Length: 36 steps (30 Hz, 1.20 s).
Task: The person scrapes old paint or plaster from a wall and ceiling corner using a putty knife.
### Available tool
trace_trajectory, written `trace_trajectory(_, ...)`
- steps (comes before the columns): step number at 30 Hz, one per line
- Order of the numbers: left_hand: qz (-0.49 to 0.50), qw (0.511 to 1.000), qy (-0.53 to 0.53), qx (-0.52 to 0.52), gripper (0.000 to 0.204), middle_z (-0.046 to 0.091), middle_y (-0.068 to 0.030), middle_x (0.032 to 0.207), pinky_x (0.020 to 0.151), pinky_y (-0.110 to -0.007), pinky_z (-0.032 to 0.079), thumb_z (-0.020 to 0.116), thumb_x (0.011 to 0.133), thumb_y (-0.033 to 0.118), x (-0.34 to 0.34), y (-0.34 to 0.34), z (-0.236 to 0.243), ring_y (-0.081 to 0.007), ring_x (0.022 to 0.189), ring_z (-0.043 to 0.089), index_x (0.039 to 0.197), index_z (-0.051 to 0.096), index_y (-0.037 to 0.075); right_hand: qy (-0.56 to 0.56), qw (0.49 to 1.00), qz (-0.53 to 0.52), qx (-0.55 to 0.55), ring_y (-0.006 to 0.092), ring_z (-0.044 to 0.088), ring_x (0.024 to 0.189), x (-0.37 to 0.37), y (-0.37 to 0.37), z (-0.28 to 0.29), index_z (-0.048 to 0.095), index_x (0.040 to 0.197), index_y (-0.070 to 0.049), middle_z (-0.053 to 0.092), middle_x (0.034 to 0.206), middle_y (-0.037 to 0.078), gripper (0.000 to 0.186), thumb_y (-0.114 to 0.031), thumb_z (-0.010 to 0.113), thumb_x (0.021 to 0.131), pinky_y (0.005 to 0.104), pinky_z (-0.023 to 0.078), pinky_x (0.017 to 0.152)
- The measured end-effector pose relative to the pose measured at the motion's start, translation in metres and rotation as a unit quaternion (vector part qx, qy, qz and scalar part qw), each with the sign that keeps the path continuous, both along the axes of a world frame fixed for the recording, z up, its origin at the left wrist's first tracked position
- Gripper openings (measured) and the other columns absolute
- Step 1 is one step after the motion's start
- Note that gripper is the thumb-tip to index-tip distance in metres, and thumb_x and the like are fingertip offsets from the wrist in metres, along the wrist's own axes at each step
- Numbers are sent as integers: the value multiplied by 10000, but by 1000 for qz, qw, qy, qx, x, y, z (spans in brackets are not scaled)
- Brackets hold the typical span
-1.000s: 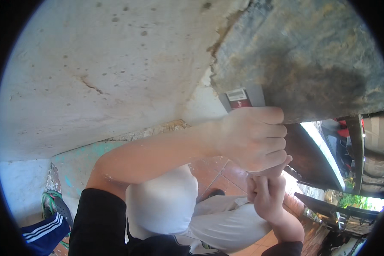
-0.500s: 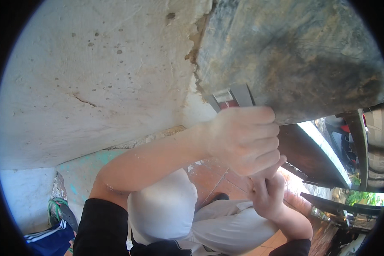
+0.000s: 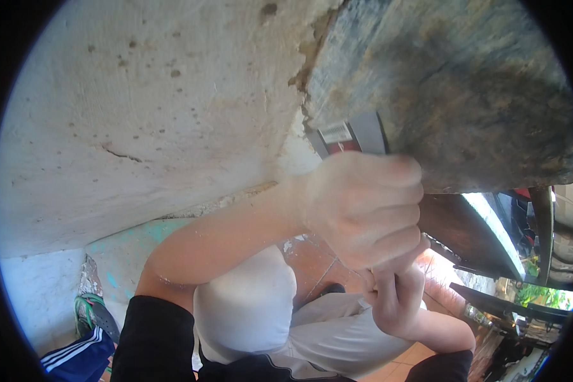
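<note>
My left hand [image 3: 366, 213] is closed in a fist around a putty knife [image 3: 368, 132]. Its wide grey blade, with a white and red label, rises above the fist; the handle is hidden inside. Behind the blade spreads a dark, stained wall surface [image 3: 465, 95], close to the jagged border of the pale plaster wall [image 3: 172, 108]. Whether the blade edge touches the wall, I cannot tell. Just under the left fist, my right hand [image 3: 398, 296] is closed with its fingers curled, touching the fist from below. What lies inside those fingers is hidden.
A brown board [image 3: 458, 232] with a pale edge stands at the right, below the dark surface. My knees in pale trousers [image 3: 245, 305] are bent beneath my arms over a tiled floor [image 3: 309, 267]. Blue striped cloth [image 3: 79, 356] and a green hose [image 3: 86, 312] lie lower left.
Both hands and the putty knife have shifted slightly in the view, the blade a little up and right. The wall has shifted in the view too. Both grips look the same.
</note>
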<state>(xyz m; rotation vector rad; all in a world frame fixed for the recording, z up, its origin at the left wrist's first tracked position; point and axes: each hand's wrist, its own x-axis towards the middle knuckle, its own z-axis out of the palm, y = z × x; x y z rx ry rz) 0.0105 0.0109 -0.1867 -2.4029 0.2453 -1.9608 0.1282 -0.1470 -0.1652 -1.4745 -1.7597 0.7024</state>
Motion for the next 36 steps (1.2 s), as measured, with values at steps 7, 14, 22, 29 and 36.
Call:
trace_trajectory(7, -22, 1000, -7, 6, 315, 370, -18, 535, 536, -303, 345, 681, 620, 97, 9, 3, 2, -175, 494, 413, 514, 384, 97, 103, 992, -30, -68, 97, 481, 544, 6, -6, -4, 582, 883, 78, 502, 625, 40, 145, 40, 471, 970, 248, 356, 470)
trace_trajectory(14, -11, 999, -38, 1, 351, 348, -24, 477, 530, -300, 223, 572, 768, 64, 16, 1, 2, -175, 446, 401, 511, 336, 95, 76, 994, -12, -76, 137, 501, 531, 9, -7, -11, 596, 966, 59, 515, 636, 68, 111, 32, 488, 967, 261, 392, 499)
trace_trajectory(22, 10, 999, -33, -1, 393, 303, -7, 477, 543, -301, 229, 576, 785, 73, 14, 0, 5, -153, 438, 337, 499, 310, 109, 91, 994, -33, -44, 174, 511, 514, 1, -7, -5, 606, 931, 58, 511, 622, 96, 121, 31, 491, 960, 291, 399, 488)
trace_trajectory(29, -10, 999, 41, -19, 379, 324, -9, 489, 541, -295, 237, 582, 784, 69, 4, -4, 4, -161, 448, 351, 507, 326, 113, 103, 993, -20, -60, 166, 535, 516, 2, -5, -14, 608, 932, 62, 520, 614, 102, 132, 14, 491, 969, 293, 411, 491)
trace_trajectory(36, -31, 999, 12, -9, 327, 338, -10, 531, 514, -298, 308, 696, 614, 69, 5, -6, -1, -177, 494, 386, 518, 384, 98, 68, 995, -2, -77, 191, 544, 504, 7, -14, -15, 633, 1053, 60, 534, 626, 92, 165, 29, 503, 955, 310, 422, 489)
